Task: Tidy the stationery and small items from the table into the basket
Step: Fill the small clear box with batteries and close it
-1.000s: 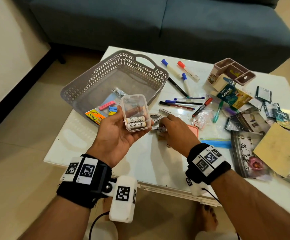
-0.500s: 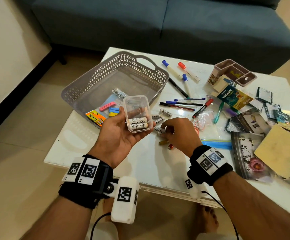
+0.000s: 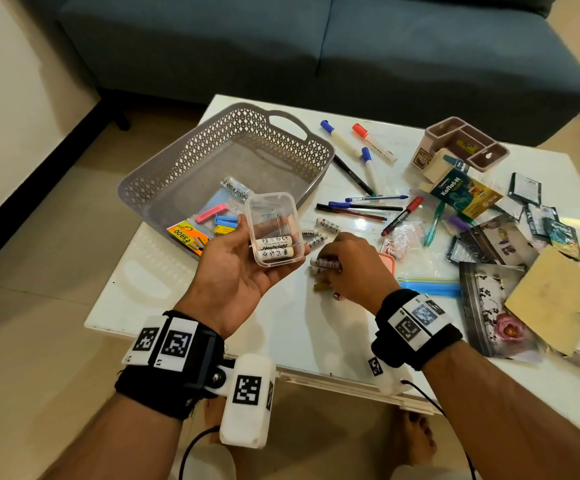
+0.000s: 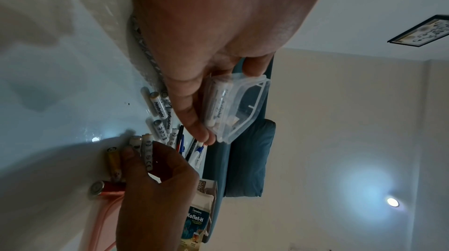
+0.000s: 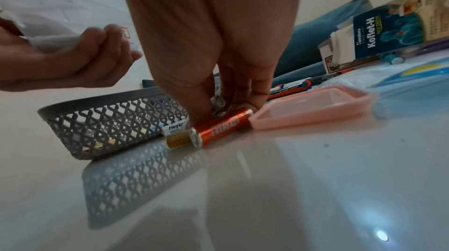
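My left hand [image 3: 240, 268] holds a clear plastic box [image 3: 274, 230] palm-up above the table's front, with white batteries lying inside it. Just to its right, my right hand [image 3: 331, 268] reaches down to the table and pinches two white batteries [image 3: 324, 262] between thumb and fingers; the left wrist view shows this pinch on the white batteries [image 4: 147, 151]. A gold battery [image 5: 178, 140] and a red battery [image 5: 218, 128] lie on the table under that hand. More white batteries [image 3: 328, 224] lie loose beyond it. The grey lattice basket [image 3: 184, 168] stands at the back left, holding clips and small packets.
A pink lid [image 5: 313, 107] lies right beside the right hand. Pens and markers [image 3: 361, 206] are scattered behind the batteries. A Koflet-H packet [image 3: 461, 192], a brown organiser [image 3: 468, 143], zip bags and cards crowd the right side. A blue sofa [image 3: 316, 46] stands behind the table.
My right hand has shifted slightly back, uncovering the gold and red batteries, and now grips a second white battery with the first. The left hand keeps the box in about the same place.
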